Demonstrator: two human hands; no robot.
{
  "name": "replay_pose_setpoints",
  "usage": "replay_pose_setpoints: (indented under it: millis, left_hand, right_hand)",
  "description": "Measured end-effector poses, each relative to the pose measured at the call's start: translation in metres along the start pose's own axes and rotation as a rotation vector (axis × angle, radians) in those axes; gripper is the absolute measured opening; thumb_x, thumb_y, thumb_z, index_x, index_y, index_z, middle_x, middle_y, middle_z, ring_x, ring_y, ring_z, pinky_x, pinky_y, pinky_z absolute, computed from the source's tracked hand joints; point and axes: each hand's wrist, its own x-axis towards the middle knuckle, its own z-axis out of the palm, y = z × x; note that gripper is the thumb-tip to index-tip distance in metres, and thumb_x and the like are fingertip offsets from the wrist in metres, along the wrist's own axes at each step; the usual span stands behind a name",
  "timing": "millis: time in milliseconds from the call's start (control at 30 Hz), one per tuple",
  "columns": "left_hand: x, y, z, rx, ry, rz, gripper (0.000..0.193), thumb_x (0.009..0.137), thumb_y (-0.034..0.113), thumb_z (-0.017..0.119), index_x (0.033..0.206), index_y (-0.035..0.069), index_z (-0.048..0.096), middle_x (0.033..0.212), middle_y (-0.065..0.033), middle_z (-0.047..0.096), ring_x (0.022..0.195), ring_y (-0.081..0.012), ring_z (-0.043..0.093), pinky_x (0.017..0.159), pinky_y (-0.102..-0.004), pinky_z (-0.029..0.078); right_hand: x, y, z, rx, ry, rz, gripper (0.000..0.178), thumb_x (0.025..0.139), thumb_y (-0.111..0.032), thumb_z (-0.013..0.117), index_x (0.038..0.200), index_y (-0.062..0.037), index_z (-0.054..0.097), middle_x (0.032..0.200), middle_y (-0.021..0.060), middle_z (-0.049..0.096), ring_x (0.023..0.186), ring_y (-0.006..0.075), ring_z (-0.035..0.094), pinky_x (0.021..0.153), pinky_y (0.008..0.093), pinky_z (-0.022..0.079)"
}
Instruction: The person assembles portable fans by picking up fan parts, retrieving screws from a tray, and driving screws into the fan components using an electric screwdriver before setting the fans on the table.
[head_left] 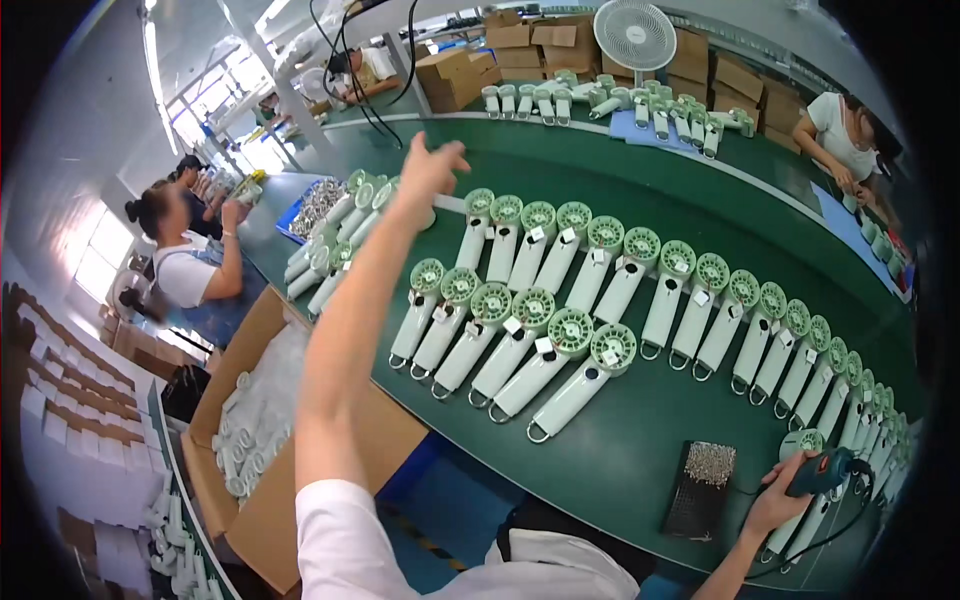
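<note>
My left arm stretches far out over the green bench, and my left hand [432, 168] is in the air with its fingers apart and nothing in it. Below it, to the left, lies a group of pale handheld fan bodies [352, 215]. My right hand [778, 498] is at the lower right, wrapped round a teal and black electric screwdriver [822, 472] with a dark cord. A handheld fan [803, 441] with a green round head lies right by the screwdriver; its tip is hidden. Two long rows of white handheld fans [600, 262] with metal loops lie between my hands.
A black box [690, 505] topped with small screws stands left of my right hand. Beyond my left hand is a blue tray [294, 222] of metal parts. An open carton [240, 355] of white parts sits left. Co-workers [190, 260] sit around; cables [350, 70] hang overhead.
</note>
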Motion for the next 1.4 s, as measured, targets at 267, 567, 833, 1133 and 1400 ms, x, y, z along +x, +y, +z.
replay_pose_setpoints:
  millis: [267,567,833,1133,1400]
  left_hand:
    - [-0.156,0.077,0.077,-0.41,-0.462,0.519,0.016,0.09,0.011,0.061,0.101,0.0,0.066,0.074,-0.0038,0.061,0.065,-0.0095,0.056,0.06,-0.022,0.045]
    - [-0.231,0.109,0.058,-0.254,-0.329,1.442,0.008,0.076,0.009,0.071,0.084,0.01,0.07,0.07,0.0001,0.057,0.05,-0.0108,0.046,0.044,-0.0219,0.036]
    - [-0.214,0.12,0.057,-0.331,-0.388,1.361,0.008,0.061,0.002,0.066,0.065,0.008,0.063,0.068,-0.0037,0.056,0.048,-0.012,0.04,0.043,-0.0218,0.033]
    - [-0.21,0.116,0.087,-0.437,-0.452,1.214,0.004,0.062,0.005,0.066,0.064,0.006,0.062,0.066,-0.0038,0.056,0.047,-0.0132,0.042,0.041,-0.0219,0.034]
    - [-0.214,0.113,0.111,-0.411,-0.292,1.266,0.004,0.064,0.006,0.065,0.063,0.006,0.061,0.066,-0.0029,0.056,0.047,-0.0137,0.044,0.042,-0.0226,0.037]
  right_hand:
    - [0.007,-0.003,-0.003,-0.127,0.072,-0.036,0.022,0.1,-0.013,0.054,0.117,0.0012,0.053,0.071,0.0018,0.053,0.054,0.0055,0.044,0.048,0.0205,0.036]
    - [0.04,-0.046,0.017,-0.118,0.174,-0.033,0.025,0.1,-0.017,0.052,0.116,0.0025,0.05,0.065,0.0024,0.048,0.052,0.0089,0.046,0.053,0.0241,0.039]
    - [0.045,-0.019,0.049,-0.084,0.103,0.017,0.02,0.098,-0.016,0.057,0.109,0.0,0.052,0.064,0.0033,0.049,0.049,0.0097,0.046,0.049,0.0236,0.038]
    - [0.036,-0.009,0.05,-0.047,0.163,0.016,0.024,0.098,-0.013,0.053,0.115,0.0041,0.049,0.062,0.0034,0.045,0.05,0.0098,0.044,0.05,0.023,0.038]
    - [0.042,-0.003,0.031,0.033,0.189,0.07,0.028,0.099,-0.011,0.05,0.119,0.007,0.045,0.063,0.0041,0.045,0.05,0.0103,0.041,0.051,0.0236,0.038]
